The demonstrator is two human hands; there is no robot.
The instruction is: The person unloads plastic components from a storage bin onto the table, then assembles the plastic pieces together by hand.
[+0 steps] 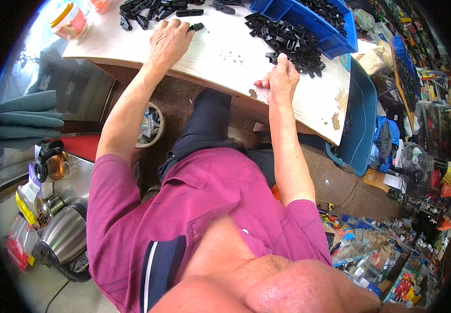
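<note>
Over the white-topped table (212,47), my left hand (170,43) has its fingers closed on a black plastic clip (196,26) that pokes out past the fingertips. My right hand (281,81) pinches a small black plastic piece (272,57) between thumb and forefinger, beside a heap of similar black pieces (288,39). Beyond my left hand lies a loose group of longer black clips (149,9). A blue plastic bin (335,46) holding more black parts stands at the far right of the table.
A jar with a yellow lid (70,22) stands at the table's left corner. Below the table are a round waste bin (157,136) and, to the right, a teal tub (360,122). A steel kettle (66,235) and glass teapot (53,163) sit at my left.
</note>
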